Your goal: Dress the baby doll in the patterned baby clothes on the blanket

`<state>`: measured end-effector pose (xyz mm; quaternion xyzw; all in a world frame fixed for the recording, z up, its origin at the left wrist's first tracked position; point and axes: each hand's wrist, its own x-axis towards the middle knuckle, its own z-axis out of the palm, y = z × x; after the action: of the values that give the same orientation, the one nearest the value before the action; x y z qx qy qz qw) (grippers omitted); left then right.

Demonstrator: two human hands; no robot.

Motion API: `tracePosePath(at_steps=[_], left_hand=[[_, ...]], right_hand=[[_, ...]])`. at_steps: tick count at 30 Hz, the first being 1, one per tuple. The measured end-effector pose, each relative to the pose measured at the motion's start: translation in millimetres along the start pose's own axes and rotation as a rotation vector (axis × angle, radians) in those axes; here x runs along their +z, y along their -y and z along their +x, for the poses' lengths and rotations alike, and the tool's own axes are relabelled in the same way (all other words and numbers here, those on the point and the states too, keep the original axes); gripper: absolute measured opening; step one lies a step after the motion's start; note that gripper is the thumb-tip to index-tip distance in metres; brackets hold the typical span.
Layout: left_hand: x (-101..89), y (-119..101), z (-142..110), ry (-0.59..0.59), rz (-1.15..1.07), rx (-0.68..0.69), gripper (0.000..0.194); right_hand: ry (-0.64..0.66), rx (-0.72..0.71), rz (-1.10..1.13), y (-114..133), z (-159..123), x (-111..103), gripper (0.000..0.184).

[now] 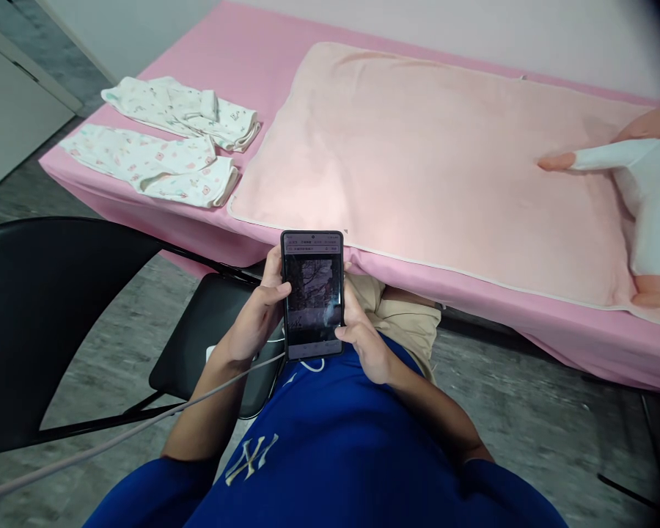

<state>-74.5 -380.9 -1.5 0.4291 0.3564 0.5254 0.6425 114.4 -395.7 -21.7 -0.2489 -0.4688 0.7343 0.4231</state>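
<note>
A smartphone (312,301) in a dark case is held upright in front of my body, its screen lit with a dark picture. My left hand (258,312) grips the phone's left edge, thumb on the side of the screen. On the other edge, my right hand (363,330) is closed round it with the thumb over the lower right of the screen. Fingers behind the phone are mostly hidden. A pale cable (159,418) runs from the lower left up to the phone's bottom.
A pink-covered table (225,51) bears a peach blanket (429,169). Two folded patterned baby garments, one upper (181,110) and one lower (154,163), lie at its left. A baby doll (654,198) in white lies at the right edge, partly cut off. A black chair (198,330) stands left.
</note>
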Motion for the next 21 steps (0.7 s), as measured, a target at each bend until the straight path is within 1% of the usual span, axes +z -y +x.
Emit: tracePosePath(at_steps=[2,7,17,21], left_hand=[[0.7,0,0,0.001,-0.004,-0.008,0.05],[2.9,-1,0,-0.003,-0.03,-0.051,0.052],[-1.1,2,1,0.02,-0.001,-0.018,0.052],[-1.1,2,0,0.023,-0.006,-0.021,0.052]], right_hand=[[0.011,-0.011,0.017,-2,1,-1,0.083],[0.045,-0.039,0.034,-4,3,-4,0.079],[0.041,0.038,-0.039,0,0,-7,0.088],[0.06,0.031,-0.068,7,-1,-6,0.089]])
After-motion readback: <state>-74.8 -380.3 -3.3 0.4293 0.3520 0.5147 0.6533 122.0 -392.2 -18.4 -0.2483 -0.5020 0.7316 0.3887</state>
